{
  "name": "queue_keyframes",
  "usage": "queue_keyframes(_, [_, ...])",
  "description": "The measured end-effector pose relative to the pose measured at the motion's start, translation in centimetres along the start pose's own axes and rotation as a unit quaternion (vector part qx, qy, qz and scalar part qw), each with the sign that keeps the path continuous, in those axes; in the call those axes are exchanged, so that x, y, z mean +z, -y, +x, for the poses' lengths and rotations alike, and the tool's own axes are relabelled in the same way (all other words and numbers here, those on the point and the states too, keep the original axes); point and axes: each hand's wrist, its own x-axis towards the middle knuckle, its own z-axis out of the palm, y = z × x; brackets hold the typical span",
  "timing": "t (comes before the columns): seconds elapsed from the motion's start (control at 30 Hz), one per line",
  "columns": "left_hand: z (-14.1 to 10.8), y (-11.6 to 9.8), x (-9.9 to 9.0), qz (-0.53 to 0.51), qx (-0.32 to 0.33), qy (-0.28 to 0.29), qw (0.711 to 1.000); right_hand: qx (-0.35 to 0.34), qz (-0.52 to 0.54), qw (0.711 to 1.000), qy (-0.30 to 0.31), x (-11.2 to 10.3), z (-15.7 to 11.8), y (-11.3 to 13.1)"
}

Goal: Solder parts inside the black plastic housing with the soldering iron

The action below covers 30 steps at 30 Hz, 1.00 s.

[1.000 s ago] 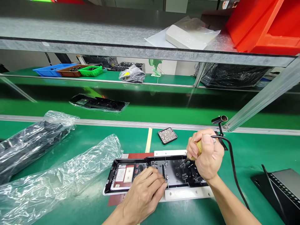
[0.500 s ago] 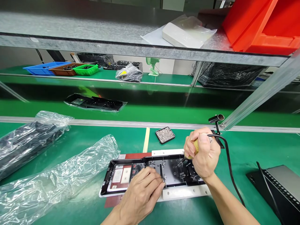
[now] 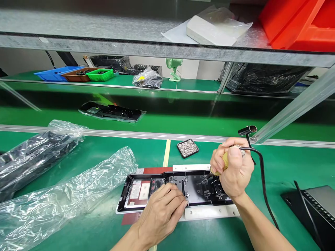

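My right hand (image 3: 234, 165) is wrapped round a yellow-handled corded tool (image 3: 223, 164), whose metal tip points down into the right part of a long black plastic housing (image 3: 193, 190). The fingers of my left hand (image 3: 163, 211) are bent together over the near edge of that housing, left of its middle; what they may pinch is hidden. The housing lies open side up on a reddish base with white strips (image 3: 213, 211). Beyond it is a small black tray of tiny metal parts (image 3: 187, 148).
Clear plastic bags (image 3: 78, 195) lie on the left, one holding black parts. A black tool holder (image 3: 247, 130) stands behind my right hand. A dark panel (image 3: 314, 205) lies at the right. An overhead metal shelf (image 3: 131, 47) crosses the view.
The view has shifted slightly, so everything appears a little further right and higher. Both hands keep nearly the same places on the housing, and the tool's tip remains inside it.
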Motion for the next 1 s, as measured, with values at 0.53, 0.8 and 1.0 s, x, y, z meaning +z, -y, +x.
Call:
queue_keyframes(0.53, [-0.3,0.2,0.3,0.009,0.004,0.0,1.0,0.023,-0.008,1.0,0.019,-0.5,0.2,0.2])
queue_keyframes(0.8, [-0.2,0.3,0.5,0.007,0.009,-0.008,1.0,-0.03,-0.058,0.997,0.048,-0.7,0.8,0.8])
queue_keyframes(1.0, [-0.2,0.2,0.4,0.005,0.002,-0.005,1.0,-0.047,-0.086,0.993,0.07,-1.4,1.8,1.5])
